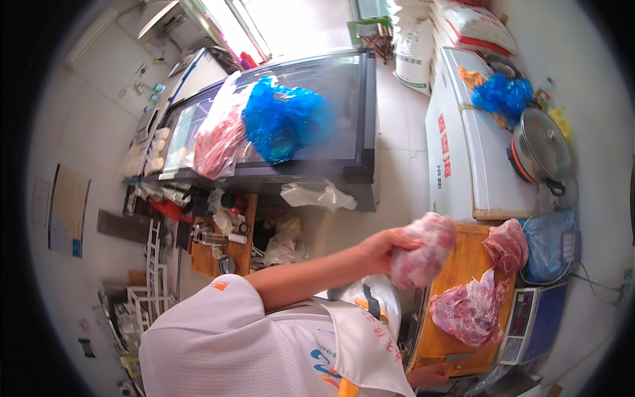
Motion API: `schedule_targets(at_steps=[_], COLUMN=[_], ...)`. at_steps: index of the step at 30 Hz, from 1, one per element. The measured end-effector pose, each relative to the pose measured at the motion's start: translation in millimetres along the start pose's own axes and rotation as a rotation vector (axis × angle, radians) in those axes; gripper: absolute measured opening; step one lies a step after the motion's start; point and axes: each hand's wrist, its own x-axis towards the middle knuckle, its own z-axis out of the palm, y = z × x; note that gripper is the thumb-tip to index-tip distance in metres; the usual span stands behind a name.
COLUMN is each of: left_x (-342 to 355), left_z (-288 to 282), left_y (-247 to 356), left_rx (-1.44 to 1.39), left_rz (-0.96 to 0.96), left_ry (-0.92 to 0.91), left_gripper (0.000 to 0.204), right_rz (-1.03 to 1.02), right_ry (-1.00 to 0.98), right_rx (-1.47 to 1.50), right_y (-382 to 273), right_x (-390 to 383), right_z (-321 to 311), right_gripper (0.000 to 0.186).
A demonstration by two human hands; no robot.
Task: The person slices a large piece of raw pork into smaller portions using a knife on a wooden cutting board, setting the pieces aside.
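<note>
My left hand (385,249) grips a chunk of raw meat (426,248), pink with whitish fat, and holds it up at the left edge of a wooden cutting board (456,258). A larger, ragged piece of raw meat (468,309) lies on the board. Beyond it, a smaller dark pink meat piece (508,246) rests by the board's far right corner. My right hand (428,376) is low at the board's near edge, with its fingers curled. A thin, dull object shows beside it, too unclear to name.
A digital scale (532,324) stands right of the board, below a blue bag (550,245). Beyond is a white chest freezer (493,159) with a lidded pan (542,145). Bagged meat (221,135) and a blue plastic bag (281,119) lie on a glass-topped display case (344,132).
</note>
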Motion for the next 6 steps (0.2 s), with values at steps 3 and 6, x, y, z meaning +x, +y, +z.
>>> schedule_targets(at_steps=[3, 6], left_x=[-71.5, -120.6], left_z=[-32.0, -56.2], left_y=[27.6, 54.2], left_rx=[-0.050, -0.055], left_rz=[0.173, 0.340], left_ry=[0.100, 0.226], left_gripper=[0.065, 0.072], right_rz=[-0.340, -0.533], right_ry=[-0.011, -0.244], right_rx=[0.175, 0.384], right_y=[-38.3, -68.7], right_x=[-14.9, -17.7], right_z=[-25.7, -11.5], right_gripper=[0.047, 0.049])
